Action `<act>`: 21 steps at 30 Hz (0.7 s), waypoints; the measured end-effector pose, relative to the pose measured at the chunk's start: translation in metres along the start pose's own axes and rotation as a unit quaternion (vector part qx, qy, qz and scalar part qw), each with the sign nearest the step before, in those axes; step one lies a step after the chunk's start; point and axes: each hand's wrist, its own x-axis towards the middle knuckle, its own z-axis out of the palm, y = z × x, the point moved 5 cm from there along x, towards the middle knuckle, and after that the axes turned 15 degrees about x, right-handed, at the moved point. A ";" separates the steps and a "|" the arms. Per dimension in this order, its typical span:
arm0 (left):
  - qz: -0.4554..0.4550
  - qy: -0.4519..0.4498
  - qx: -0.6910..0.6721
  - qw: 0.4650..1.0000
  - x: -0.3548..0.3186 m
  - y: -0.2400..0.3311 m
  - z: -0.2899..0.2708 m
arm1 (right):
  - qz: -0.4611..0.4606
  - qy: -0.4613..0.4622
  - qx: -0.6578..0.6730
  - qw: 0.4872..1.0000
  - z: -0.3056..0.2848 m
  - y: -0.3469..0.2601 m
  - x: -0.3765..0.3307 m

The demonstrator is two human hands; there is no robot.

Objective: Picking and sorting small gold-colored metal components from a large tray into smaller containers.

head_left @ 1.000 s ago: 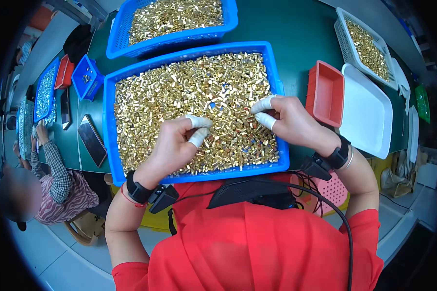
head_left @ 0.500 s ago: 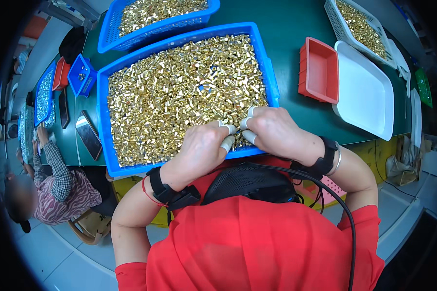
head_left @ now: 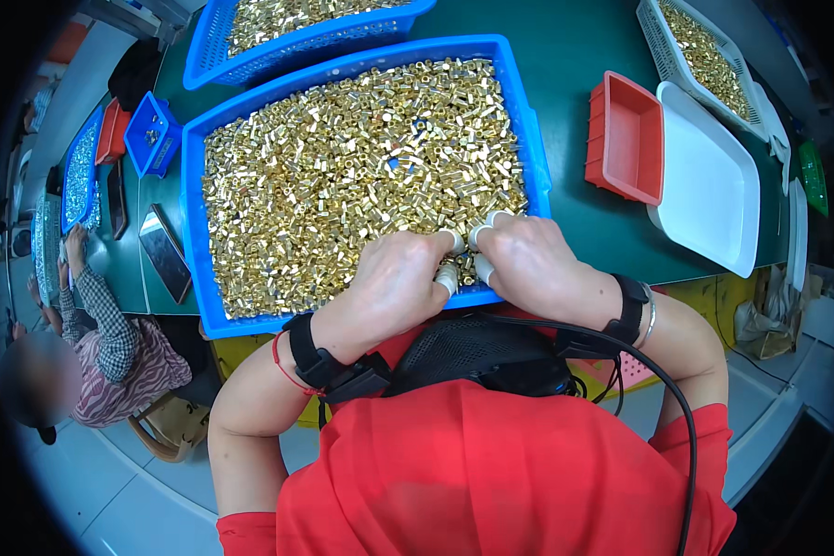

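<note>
White rubber caps cover the fingertips of both hands. The left hand (head_left: 394, 283) lies on the near edge of the big blue tray (head_left: 193, 241), its fingers (head_left: 448, 276) curled and close together, pinching among the small brass parts (head_left: 343, 157); whether a part is held between them, I cannot tell. The right hand (head_left: 528, 264) is just beside it, fingertips almost touching the left ones, fingers (head_left: 482, 269) also bent and nearly closed over the parts.

The tray is full of brass parts. Behind it a second blue basket (head_left: 296, 46) holds the same parts. To the right stand a red bin (head_left: 625, 139), a white tray (head_left: 713, 185) and a white basket (head_left: 704, 56) with brass parts.

All stand on a green table (head_left: 574, 46). At far left another person (head_left: 111, 343) sits at the table.
</note>
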 end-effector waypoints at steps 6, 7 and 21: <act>0.009 -0.016 0.016 1.000 0.003 -0.001 0.004 | -0.002 -0.001 0.024 1.000 0.000 0.004 0.000; 0.010 -0.016 0.023 1.000 0.004 0.000 0.004 | 0.001 0.000 0.028 1.000 0.000 0.005 0.001; 0.002 -0.020 0.017 1.000 0.006 0.000 0.005 | 0.182 -0.018 0.583 0.792 -0.038 0.027 -0.002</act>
